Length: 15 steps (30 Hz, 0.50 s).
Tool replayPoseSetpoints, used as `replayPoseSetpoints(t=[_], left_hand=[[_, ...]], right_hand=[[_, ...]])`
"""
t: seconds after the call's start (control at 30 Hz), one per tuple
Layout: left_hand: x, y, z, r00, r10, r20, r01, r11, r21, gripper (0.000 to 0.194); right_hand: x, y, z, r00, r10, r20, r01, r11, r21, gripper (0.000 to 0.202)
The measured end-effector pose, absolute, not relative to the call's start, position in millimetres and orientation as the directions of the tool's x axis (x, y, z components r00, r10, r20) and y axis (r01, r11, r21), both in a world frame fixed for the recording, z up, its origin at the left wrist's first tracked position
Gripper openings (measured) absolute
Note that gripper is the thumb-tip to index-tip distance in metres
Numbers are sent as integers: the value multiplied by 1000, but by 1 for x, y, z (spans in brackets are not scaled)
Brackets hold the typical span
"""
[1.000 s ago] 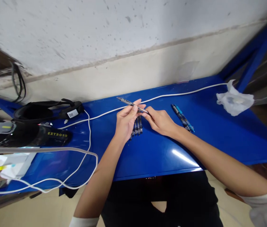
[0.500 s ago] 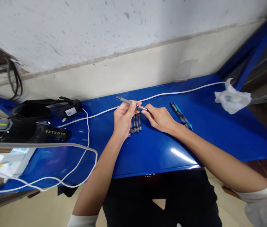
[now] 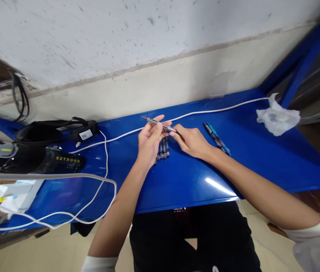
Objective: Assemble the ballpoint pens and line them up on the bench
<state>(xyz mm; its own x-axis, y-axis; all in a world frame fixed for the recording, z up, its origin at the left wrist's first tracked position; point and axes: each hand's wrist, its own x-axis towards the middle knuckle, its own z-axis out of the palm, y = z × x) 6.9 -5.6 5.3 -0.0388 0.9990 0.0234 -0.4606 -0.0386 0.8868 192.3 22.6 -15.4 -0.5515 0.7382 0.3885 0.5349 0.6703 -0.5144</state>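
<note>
A slim grey pen (image 3: 151, 120) is held between my two hands above the blue table, slanting with its tip toward the wall at upper left. My left hand (image 3: 150, 142) pinches its middle between thumb and fingers, some fingers stretched out. My right hand (image 3: 191, 139) closes on the pen's other end, which my fingers partly hide. Below my left hand lie several clear-barrelled pens (image 3: 164, 149) side by side, their upper parts covered. To the right of my right hand lie a black pen (image 3: 213, 135) and a blue pen (image 3: 220, 139), close together.
A white cable (image 3: 205, 112) runs along the back of the blue table (image 3: 173, 185). At left lie a black device with a strap (image 3: 84, 132), a black EXTRORD item (image 3: 63, 160) and a looped white cable (image 3: 107, 181). Crumpled white plastic (image 3: 279, 119) sits at right.
Some of my left fingers have lifted and spread a little, and the pen has shifted slightly right. My right hand keeps its grip almost unmoved.
</note>
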Motion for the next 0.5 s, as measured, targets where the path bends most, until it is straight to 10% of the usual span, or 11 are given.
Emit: replayPoseSetpoints(t=[0.5], left_hand=[[0, -4, 8, -53, 998, 27, -412, -47, 910, 25]], right_hand=[[194, 23, -10, -539, 749, 385, 464, 646, -606, 46]])
